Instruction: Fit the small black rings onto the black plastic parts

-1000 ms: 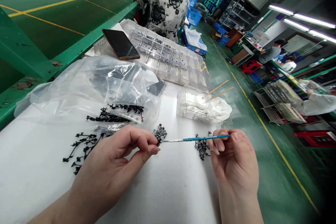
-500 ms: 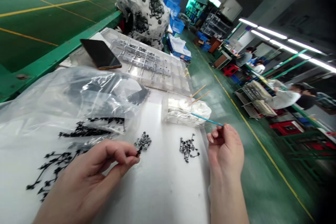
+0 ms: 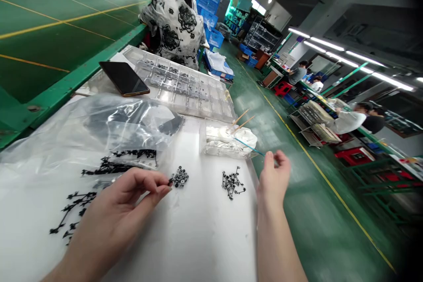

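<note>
My left hand (image 3: 132, 196) pinches a small black ring-shaped part between thumb and forefinger, right beside a little pile of black rings (image 3: 180, 177) on the white table (image 3: 205, 238). My right hand (image 3: 273, 176) holds the end of a thin blue stick (image 3: 249, 145) whose far tip reaches into a clear box of white cloth (image 3: 228, 140). A cluster of black sprue scraps (image 3: 233, 182) lies between my hands.
A crumpled clear plastic bag (image 3: 99, 125) with black sprues (image 3: 109, 165) lies at the left. Behind are a clear compartment tray (image 3: 185, 88), a phone (image 3: 124, 78) and a seated person in a floral top (image 3: 175, 31). Other workers sit at benches across the aisle.
My right hand has swung the blue stick away from my left hand's part and toward the clear box. The left hand has come down beside the pile of rings.
</note>
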Demonstrator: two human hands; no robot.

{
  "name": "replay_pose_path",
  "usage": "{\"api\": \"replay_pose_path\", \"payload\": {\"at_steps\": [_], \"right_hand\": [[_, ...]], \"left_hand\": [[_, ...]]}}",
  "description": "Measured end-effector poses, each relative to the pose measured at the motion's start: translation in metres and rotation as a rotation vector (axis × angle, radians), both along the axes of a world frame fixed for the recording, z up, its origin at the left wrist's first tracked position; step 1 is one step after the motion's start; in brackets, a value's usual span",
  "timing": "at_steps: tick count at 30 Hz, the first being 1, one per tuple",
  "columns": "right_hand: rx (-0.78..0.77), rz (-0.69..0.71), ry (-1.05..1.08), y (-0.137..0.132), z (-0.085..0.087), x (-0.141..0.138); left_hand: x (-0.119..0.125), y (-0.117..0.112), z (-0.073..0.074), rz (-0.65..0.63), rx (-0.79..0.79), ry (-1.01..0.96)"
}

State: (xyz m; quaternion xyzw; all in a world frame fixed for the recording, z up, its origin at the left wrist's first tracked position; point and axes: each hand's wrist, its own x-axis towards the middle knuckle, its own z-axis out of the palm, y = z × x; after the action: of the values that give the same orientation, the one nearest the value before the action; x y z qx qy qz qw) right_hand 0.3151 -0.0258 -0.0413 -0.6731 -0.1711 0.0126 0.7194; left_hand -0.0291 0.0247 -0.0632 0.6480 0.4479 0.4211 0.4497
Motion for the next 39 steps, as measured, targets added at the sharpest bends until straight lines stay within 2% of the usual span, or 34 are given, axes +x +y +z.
{"api": "replay_pose_path", "payload": {"at_steps": [1, 2, 3, 5, 7, 8, 10, 13, 20, 25, 31, 33, 39], "right_hand": [[0.001, 0.006, -0.099, -0.002, 0.006, -0.014], [-0.038, 0.062, -0.301, -0.004, 0.010, -0.031], [-0.086, 0.231, -0.480, -0.005, 0.013, -0.048], [-0.256, 0.732, -0.728, -0.004, 0.012, -0.082], [-0.434, 1.018, -0.857, -0.001, 0.004, -0.108], [-0.513, 1.085, -0.897, 0.001, -0.001, -0.115], [-0.612, 1.099, -0.940, 0.003, -0.012, -0.123], [-0.664, 1.050, -0.940, 0.006, -0.021, -0.123], [-0.667, 1.038, -0.951, 0.008, -0.020, -0.124], [-0.584, 1.087, -0.839, 0.007, -0.017, -0.118], [-0.337, 1.074, -0.296, -0.001, -0.004, -0.114], [-0.269, 1.073, -0.173, -0.005, 0.002, -0.115], [-0.154, 1.195, -0.171, -0.014, 0.011, -0.118]], "left_hand": [[0.001, 0.001, 0.003, -0.010, -0.032, -0.036], [0.001, 0.001, 0.006, -0.016, -0.061, -0.079], [0.002, 0.001, 0.009, -0.018, -0.086, -0.120], [0.002, 0.001, 0.012, -0.013, -0.115, -0.177], [0.002, 0.001, 0.013, -0.021, -0.135, -0.207], [0.002, 0.000, 0.013, -0.030, -0.137, -0.218], [0.002, -0.001, 0.013, -0.043, -0.132, -0.237], [0.003, -0.002, 0.014, -0.062, -0.138, -0.251], [0.005, -0.001, 0.017, -0.080, -0.155, -0.216], [0.004, -0.002, 0.017, -0.130, -0.099, -0.156], [0.005, -0.006, 0.020, -0.199, -0.001, -0.061], [0.006, -0.007, 0.021, -0.236, 0.043, -0.046], [0.011, -0.006, 0.026, -0.285, 0.146, 0.012]]}}
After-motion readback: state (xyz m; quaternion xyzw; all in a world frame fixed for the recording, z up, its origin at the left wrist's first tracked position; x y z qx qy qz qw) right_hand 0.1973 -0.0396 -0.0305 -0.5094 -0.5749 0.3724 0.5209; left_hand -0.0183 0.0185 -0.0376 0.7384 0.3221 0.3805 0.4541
